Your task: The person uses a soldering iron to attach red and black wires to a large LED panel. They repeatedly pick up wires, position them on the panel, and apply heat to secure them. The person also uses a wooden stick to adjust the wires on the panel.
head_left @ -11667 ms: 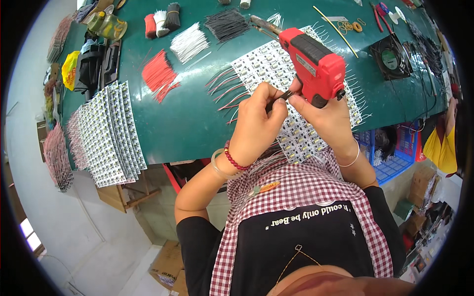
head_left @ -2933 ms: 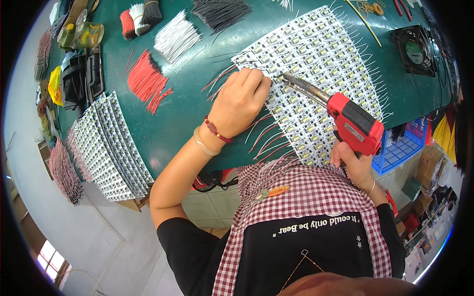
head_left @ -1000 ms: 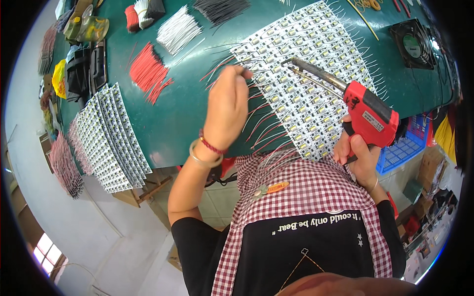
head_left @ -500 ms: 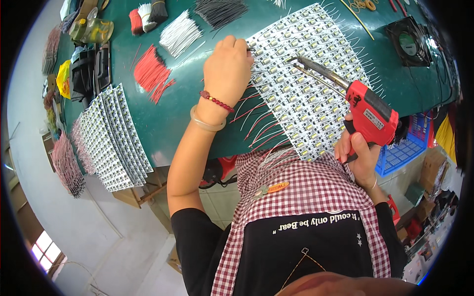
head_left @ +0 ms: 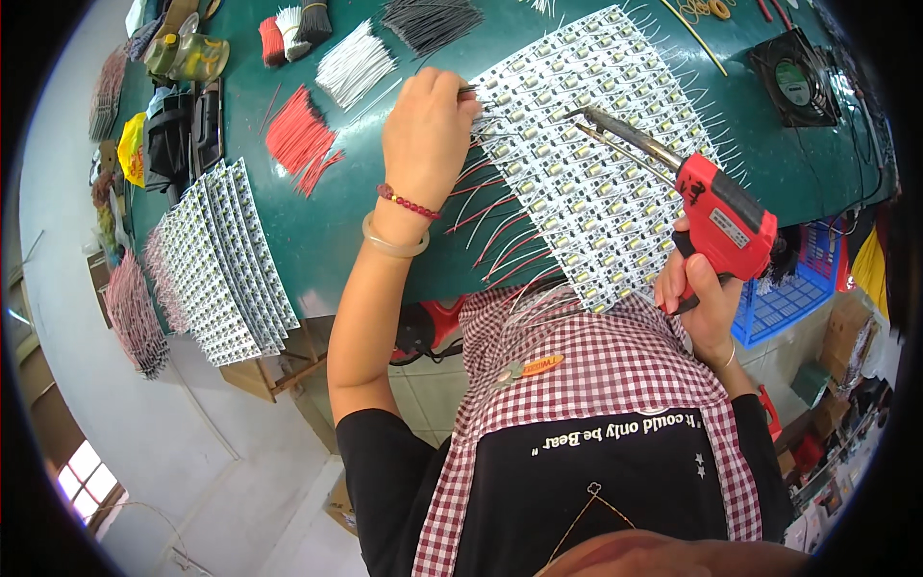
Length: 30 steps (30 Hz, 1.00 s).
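Observation:
A white circuit board panel (head_left: 596,144) with rows of small LED modules lies on the green table in front of me. White wires run along its right edge; red and white wires hang off its lower left edge. My left hand (head_left: 430,130) is closed in a pinch at the panel's upper left edge. A thin dark thing shows at the fingertips, too small to name. My right hand (head_left: 700,300) grips a red soldering gun (head_left: 726,216) by its handle. The gun's metal tip reaches over the middle of the panel, to the right of my left hand; contact cannot be made out.
Bundles of red wires (head_left: 302,137), white wires (head_left: 356,65) and black wires (head_left: 433,21) lie at the far left and middle. Stacked LED panels (head_left: 216,260) overhang the table's left edge. A black fan (head_left: 793,81) stands far right, above a blue crate (head_left: 784,303).
My left hand has moved slightly left along the panel's edge. The soldering gun has stayed nearly where it was, in my right hand.

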### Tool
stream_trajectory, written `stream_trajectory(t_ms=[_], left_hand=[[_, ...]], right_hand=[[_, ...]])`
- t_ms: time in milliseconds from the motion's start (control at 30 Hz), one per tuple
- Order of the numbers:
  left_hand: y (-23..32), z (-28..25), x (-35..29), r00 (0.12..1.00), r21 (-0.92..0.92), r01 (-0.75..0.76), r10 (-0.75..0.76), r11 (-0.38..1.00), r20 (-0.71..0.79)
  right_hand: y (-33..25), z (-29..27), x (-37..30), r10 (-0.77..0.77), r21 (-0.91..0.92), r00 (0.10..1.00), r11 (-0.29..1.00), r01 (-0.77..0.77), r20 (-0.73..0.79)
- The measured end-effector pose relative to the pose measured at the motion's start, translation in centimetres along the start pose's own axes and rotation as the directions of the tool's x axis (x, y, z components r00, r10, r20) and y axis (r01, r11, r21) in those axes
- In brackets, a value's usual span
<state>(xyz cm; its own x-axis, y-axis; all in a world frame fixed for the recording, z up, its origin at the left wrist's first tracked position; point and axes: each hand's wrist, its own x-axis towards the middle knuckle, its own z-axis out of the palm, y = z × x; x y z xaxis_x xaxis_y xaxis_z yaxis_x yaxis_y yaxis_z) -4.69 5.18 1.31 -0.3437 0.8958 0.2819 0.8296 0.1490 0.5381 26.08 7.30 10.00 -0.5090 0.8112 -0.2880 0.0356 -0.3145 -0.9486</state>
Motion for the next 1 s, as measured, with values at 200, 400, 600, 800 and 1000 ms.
stream_trajectory(t_ms=[200,400,600,800,1000], left_hand=[[0.3,0.9,0.2,0.996,0.024,0.029,-0.031,0.999,0.086],[0.7,0.8,0.3,1.0,0.142,0.02,-0.021,0.99,0.005],[2.8,-0.6,-2.0,0.991,-0.152,-0.083,0.097,0.985,0.088],[3.3,0.1,-3.6,0.981,-0.187,-0.104,0.132,0.977,0.142],[3.2,0.6,-3.2,0.992,-0.16,-0.09,0.103,0.983,0.071]], right_hand=[[0.1,0.0,0.0,0.008,0.031,1.0,0.999,-0.009,0.014],[-0.1,-0.1,0.0,-0.003,0.046,1.0,0.999,0.003,0.006],[0.6,-1.1,-0.7,0.078,-0.049,0.996,0.996,-0.076,0.043],[2.0,-1.5,-1.6,0.142,-0.133,0.987,0.982,-0.131,0.074],[1.9,-0.9,-1.4,0.194,-0.093,0.98,0.977,-0.19,0.039]])
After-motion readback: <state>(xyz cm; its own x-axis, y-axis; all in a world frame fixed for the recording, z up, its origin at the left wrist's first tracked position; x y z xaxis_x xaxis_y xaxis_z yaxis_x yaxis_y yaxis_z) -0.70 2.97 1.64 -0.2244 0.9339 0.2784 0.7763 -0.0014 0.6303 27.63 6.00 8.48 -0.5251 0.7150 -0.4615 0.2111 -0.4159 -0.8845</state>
